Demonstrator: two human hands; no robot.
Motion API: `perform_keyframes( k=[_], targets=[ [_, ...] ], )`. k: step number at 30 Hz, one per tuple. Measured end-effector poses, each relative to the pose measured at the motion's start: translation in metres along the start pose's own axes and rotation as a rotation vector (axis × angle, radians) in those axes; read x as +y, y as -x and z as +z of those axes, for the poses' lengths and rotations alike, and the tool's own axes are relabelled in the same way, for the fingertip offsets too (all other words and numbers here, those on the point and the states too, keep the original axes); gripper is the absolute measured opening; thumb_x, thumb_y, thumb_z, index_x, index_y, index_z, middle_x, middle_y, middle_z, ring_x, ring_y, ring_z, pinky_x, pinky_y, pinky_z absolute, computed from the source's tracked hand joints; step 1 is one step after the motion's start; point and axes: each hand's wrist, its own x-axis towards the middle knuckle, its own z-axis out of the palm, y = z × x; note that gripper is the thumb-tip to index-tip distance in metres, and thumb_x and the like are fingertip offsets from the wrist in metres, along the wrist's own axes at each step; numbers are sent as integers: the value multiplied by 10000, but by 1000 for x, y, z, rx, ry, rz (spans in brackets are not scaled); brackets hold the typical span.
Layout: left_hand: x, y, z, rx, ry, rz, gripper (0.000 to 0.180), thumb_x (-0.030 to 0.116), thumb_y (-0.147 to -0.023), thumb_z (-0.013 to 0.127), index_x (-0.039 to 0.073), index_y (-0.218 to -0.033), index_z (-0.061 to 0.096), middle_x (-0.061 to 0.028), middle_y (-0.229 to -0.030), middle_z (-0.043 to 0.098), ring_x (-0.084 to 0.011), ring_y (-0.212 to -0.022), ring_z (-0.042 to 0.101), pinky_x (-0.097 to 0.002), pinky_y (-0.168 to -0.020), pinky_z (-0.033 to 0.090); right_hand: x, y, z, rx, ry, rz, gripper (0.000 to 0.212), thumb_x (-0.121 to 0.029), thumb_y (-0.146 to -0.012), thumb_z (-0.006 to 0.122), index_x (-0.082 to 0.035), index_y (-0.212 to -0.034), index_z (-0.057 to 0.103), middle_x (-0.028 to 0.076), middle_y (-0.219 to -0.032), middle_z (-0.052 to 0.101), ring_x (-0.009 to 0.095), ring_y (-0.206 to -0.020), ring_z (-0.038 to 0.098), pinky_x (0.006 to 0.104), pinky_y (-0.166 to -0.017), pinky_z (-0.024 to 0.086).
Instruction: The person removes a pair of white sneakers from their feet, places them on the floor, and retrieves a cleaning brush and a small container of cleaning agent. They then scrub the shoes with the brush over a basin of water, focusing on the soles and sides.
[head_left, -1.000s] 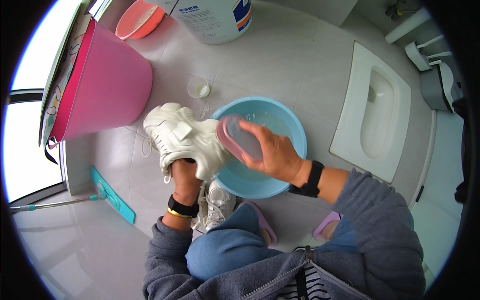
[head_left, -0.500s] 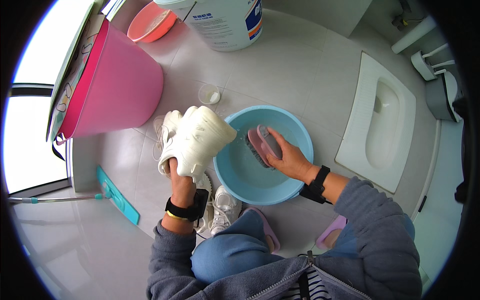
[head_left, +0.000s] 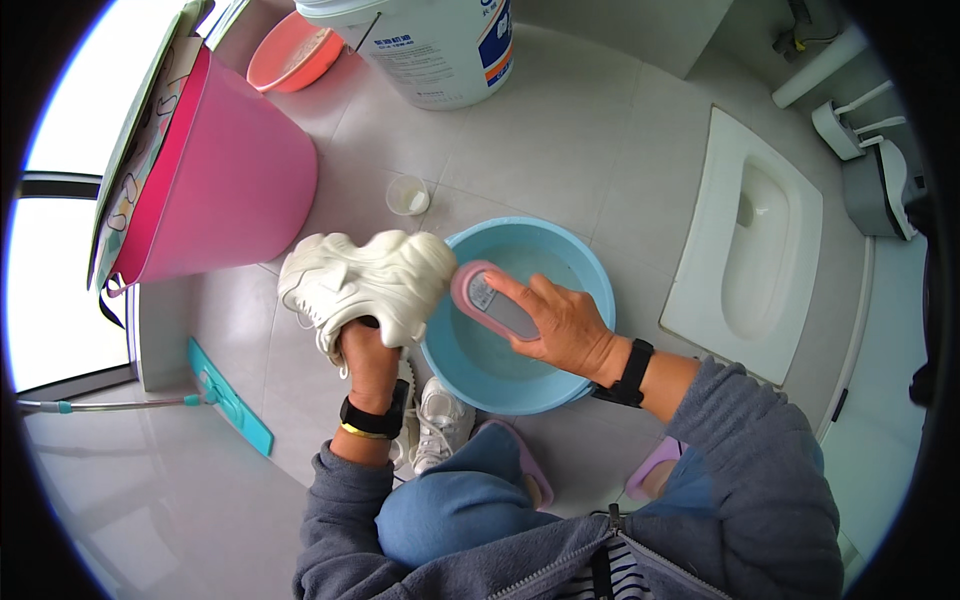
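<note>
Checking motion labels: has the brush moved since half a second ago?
Yes: the brush has moved left against the blue basin, toward its left rim.

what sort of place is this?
Most likely a bathroom or washroom: a white squat toilet is set in the grey tiled floor, with a teal flat mop at the left and a blue basin of water.

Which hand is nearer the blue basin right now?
Right. The right hand is over the basin, gripping the brush. The left hand is farther off, left of the basin, reaching inside the white shoe.
</note>
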Motion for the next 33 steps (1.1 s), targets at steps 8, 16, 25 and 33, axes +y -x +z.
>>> perform_keyframes(
  k=[8,16,25,33],
  targets=[
    [10,-1,-2,50,146,-36,388,52,-825,701,-58,-1176,580,-117,-1171,627,-206,-1076,585,-339,-952,450,61,29,46,-560,212,440,818,-207,-759,739,-181,-1472,339,211,-1063,607,356,-871,652,397,-720,547],
    [0,-2,-1,-61,13,52,474,78,-806,724,-51,-1229,553,-125,-1208,617,-233,-1104,581,-352,-981,430,-6,-2,-3,191,-323,120,697,-269,-822,658,-166,-1452,377,186,-1205,609,371,-953,648,428,-805,552],
    [-15,19,-32,-93,262,-206,467,81,-964,537,-31,-1394,392,-125,-1342,523,-214,-1184,535,-337,-997,446,44,-16,5,-223,94,482,685,-298,-836,659,-154,-1444,379,186,-1098,649,373,-943,642,427,-801,530],
    [4,35,-70,-247,-443,263,491,12,-882,622,17,-1350,473,-137,-1271,582,-247,-1146,580,-344,-966,465,35,-1,2,-344,-397,539,715,-298,-843,631,-142,-1482,349,205,-1206,620,367,-1053,630,400,-912,499]
  ],
)
